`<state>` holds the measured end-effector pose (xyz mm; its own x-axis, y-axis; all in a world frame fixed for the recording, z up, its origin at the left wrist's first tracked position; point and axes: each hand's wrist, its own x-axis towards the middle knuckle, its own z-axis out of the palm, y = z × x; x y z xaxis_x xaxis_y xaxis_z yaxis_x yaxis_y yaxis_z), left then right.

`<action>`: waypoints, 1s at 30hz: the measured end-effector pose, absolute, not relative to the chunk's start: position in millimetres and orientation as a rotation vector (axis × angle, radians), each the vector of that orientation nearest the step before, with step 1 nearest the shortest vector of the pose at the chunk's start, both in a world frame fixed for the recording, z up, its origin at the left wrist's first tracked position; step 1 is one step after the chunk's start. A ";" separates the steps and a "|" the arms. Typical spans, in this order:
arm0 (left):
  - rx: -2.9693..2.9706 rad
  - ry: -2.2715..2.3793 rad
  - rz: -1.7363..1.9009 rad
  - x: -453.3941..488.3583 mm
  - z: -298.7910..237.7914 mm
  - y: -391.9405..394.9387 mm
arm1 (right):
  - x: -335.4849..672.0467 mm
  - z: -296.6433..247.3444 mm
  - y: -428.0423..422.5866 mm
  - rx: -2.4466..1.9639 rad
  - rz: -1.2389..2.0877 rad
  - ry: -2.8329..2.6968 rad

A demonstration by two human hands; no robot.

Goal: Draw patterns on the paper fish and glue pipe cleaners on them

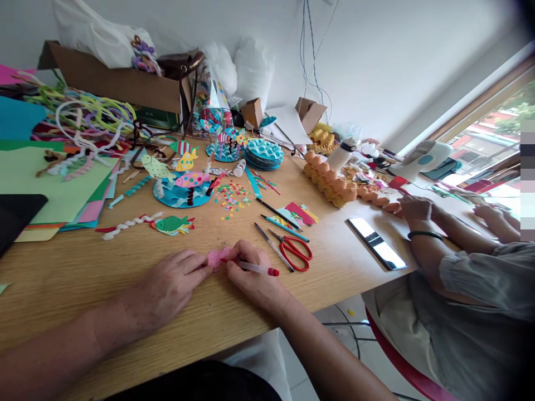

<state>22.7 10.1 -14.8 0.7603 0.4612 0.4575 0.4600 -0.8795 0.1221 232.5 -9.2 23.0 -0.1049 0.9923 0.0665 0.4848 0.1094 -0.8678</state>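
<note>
A small pink paper cut-out (216, 258) covered in fine red marks lies on the table, partly hidden by my fingers. My left hand (169, 283) rests on the tabletop, its thumb and forefinger holding the cut-out's left end. In my right hand (254, 278) is a red felt-tip pen (258, 268), gripped near its point. The tip touches the pink paper, and the red end points right. Just right of that hand lie red-handled scissors (296, 252) and a capped pen (273, 247).
Pencils (284, 227), paper scraps (298, 214) and confetti dots (232, 197) lie beyond my hands. Paper fish stand on a blue plate (181, 199); a green fish (172, 224) lies nearer. A phone (375, 243) and egg carton (330, 181) are rightward, beside a co-worker's hands (413, 209).
</note>
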 end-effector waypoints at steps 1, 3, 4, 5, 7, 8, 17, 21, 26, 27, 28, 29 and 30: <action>2.951 0.776 0.766 22.5 -15.5 10.2 | 232.6 23.8 -9.3 -1.463 0.916 -1.697; 2.962 0.793 0.772 22.3 -14.7 10.7 | 232.7 25.0 -9.5 -1.480 0.910 -1.714; 2.972 0.780 0.761 22.3 -12.9 11.1 | 232.7 25.3 -9.4 -1.494 0.903 -1.720; 2.983 0.758 0.749 22.2 -10.5 11.5 | 232.7 25.4 -9.4 -1.508 0.897 -1.726; 3.007 0.703 0.738 22.2 -4.8 12.4 | 232.5 25.2 -9.1 -1.524 0.897 -1.735; 3.019 0.678 0.734 22.2 -2.2 12.8 | 232.4 24.9 -8.8 -1.527 0.899 -1.737; 3.053 0.706 0.765 23.0 -0.1 11.9 | 232.6 22.3 -7.5 -1.495 0.862 -1.729; 3.040 0.684 0.725 23.0 1.7 11.8 | 232.8 22.2 -7.5 -1.463 0.844 -1.733; 2.962 0.730 0.792 24.6 -5.6 10.7 | 234.4 22.2 -6.8 -1.424 0.937 -1.615; 2.940 0.742 0.808 24.9 -7.9 10.5 | 235.0 22.4 -6.7 -1.421 0.966 -1.580; 2.920 0.752 0.821 24.9 -9.8 10.4 | 235.5 22.6 -6.8 -1.421 0.986 -1.554; 2.906 0.757 0.833 24.7 -11.1 10.5 | 236.0 22.8 -6.8 -1.421 0.996 -1.542; 2.902 0.746 0.827 24.2 -11.6 10.7 | 236.3 23.0 -6.9 -1.422 0.994 -1.546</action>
<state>24.2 10.7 -11.6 0.7433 0.4565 0.4890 0.4390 -0.8844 0.1584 236.3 -6.9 23.0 -0.0534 0.9976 0.0446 0.3731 0.0613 -0.9257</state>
